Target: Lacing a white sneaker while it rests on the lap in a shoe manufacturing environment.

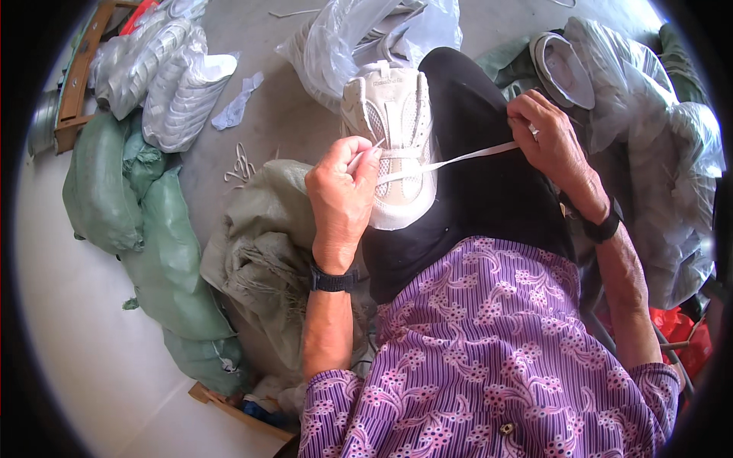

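A white sneaker upper (pixel 391 114) with mesh panels rests on my thigh, its toe toward me. A flat white shoelace (pixel 477 155) crosses the lower eyelets and runs taut to the right. My right hand (pixel 546 133) is closed on that end of the lace, raised over the dark trouser leg. At the shoe's left edge, my left hand (pixel 345 183) pinches a pointed lace end between thumb and forefinger, close to the lowest lacing rows. The upper eyelets have no lace through them.
Stacked white shoe parts (pixel 187 99) lie at the far left beside green sacks (pixel 164 237). A beige sack (pixel 263 237) is near my left forearm. Clear plastic bags (pixel 328 49) sit beyond the shoe; more bagged shoe parts (pixel 649 107) are at right. Loose laces (pixel 240 164) lie on the floor.
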Demonstrator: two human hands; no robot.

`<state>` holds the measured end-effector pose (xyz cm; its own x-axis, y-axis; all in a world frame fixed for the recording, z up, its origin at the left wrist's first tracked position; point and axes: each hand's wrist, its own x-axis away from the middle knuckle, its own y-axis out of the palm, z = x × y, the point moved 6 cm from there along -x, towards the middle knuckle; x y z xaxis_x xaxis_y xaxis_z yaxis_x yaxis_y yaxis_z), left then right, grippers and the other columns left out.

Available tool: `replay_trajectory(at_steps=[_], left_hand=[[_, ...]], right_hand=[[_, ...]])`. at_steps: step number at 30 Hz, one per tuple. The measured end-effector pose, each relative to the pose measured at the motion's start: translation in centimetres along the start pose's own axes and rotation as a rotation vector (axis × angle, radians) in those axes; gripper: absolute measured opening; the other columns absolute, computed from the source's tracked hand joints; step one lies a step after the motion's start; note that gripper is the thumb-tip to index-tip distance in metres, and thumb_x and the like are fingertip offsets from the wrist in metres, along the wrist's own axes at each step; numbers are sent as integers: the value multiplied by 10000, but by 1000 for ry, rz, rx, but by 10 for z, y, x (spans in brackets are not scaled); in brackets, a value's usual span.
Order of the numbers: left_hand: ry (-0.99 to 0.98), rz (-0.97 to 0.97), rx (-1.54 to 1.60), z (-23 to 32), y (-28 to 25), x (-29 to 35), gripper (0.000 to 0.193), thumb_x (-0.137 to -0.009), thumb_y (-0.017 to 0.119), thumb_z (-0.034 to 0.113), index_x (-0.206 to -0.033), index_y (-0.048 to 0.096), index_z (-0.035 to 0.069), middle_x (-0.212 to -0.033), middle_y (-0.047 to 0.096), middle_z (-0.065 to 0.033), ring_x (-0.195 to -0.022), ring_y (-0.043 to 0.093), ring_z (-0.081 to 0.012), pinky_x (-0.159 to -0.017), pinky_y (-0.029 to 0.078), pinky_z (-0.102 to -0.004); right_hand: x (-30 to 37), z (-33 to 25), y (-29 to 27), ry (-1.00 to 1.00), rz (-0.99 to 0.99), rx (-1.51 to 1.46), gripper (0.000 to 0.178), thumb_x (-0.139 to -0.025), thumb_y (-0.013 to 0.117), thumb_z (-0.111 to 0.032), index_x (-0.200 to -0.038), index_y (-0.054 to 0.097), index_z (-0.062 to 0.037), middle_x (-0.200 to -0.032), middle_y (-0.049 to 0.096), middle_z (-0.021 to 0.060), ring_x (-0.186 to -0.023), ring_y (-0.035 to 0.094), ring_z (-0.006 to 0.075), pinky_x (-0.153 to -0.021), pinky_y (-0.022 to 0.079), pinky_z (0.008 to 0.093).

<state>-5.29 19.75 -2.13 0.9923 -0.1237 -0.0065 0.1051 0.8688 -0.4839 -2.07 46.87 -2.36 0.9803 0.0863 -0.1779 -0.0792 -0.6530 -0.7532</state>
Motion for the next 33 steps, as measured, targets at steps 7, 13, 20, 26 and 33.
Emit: replay_trajectory(at_steps=[7,13,20,26,33], left_hand=[[252,-35,-161,11,-2,-5,48,-807,645,3,-842,617,-13,-693,621,-46,-659,591,-96,-611,483,-253],[389,-60,-420,31,5,-14,62,-730,630,-8,-781,598,4,-666,598,-103,-595,583,-147,-578,469,-298],[-14,-268,-25,2,10,-17,29,-795,590,4,-776,590,-19,-658,554,19,-621,477,-31,-564,417,-212],[-47,-137,159,-6,9,-5,39,-812,601,7,-791,597,-25,-700,550,43,-646,473,-20,-587,418,-196],[312,-79,-333,23,14,-14,55,-772,617,18,-742,596,-24,-625,577,-4,-602,507,-49,-554,442,-249]], right_hand=[[-1,-2,5,-5,32,6,74,-799,526,-6,-872,537,-4,-831,529,160,-762,557,353,-660,461,405],[-2,-2,9,-14,64,20,84,-786,519,16,-868,527,-2,-816,511,161,-751,542,360,-651,450,414],[3,6,10,17,94,13,96,-783,518,24,-875,526,0,-808,502,160,-753,535,354,-652,442,413],[4,2,11,-16,83,5,72,-839,498,29,-902,504,-6,-813,491,155,-722,526,339,-656,435,385],[4,6,13,11,120,-1,98,-793,520,20,-889,525,-1,-804,495,157,-753,536,351,-663,443,412]])
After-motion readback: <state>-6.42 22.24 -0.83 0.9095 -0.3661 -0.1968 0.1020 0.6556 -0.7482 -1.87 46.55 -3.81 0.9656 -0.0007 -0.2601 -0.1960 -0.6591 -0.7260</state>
